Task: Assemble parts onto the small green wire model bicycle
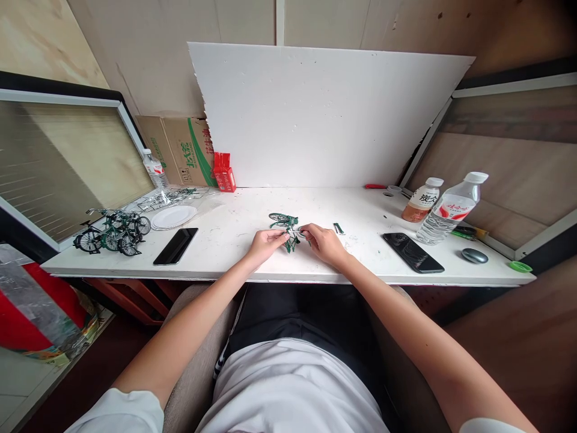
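- My left hand (267, 248) has its grip pinched on the little bike (290, 224), thumb and fingertips nearly meeting at the near side of its frame.
- My right hand (322, 242) has its grip closed at the bike's other side, fingers curled, at a small pale piece (297, 233); my fingers cover part of it.
- The little bike lies between my 2 hands, above the white tabletop (234, 228); I cannot tell whether it touches the surface.
- It is thin and dark green, with a round, spoked wheel pointing away from me.
- A slim green part (338, 228) lies just beyond my right hand.
- Far to my left sits a tangle of similar bikes (112, 231), overlapping so much that I cannot count them.
- Near them are flat, round white plates (174, 217) and a glossy black phone (175, 246).
- To my right are a 2nd dark phone (413, 252), a smooth oval mouse (474, 255) and 2 plastic bottles with white caps.
- The pinched bits are too small to make out clearly.
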Demonstrator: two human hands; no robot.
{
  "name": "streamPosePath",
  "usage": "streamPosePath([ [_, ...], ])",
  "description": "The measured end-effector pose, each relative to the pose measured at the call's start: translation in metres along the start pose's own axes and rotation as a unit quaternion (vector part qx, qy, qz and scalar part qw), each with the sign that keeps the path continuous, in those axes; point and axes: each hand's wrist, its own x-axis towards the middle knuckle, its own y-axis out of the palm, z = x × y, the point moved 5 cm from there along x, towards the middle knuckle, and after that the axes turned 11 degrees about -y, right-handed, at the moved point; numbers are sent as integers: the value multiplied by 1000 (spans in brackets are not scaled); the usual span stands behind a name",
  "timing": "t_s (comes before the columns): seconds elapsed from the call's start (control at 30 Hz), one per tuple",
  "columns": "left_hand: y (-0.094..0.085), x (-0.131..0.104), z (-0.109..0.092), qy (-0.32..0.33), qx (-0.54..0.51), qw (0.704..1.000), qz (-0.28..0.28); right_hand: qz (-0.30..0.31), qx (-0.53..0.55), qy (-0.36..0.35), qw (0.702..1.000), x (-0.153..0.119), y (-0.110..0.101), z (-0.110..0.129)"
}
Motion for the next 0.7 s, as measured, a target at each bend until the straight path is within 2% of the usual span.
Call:
streamPosePath([
  [0.13, 0, -1, 0, -2, 6, 1000, 4, 11, -15, -37, 999, 0, 5, 4],
  [0.7, 1, -2, 0, 0, 18, 1000, 5, 0, -9, -19, 1000, -1, 5, 2],
])
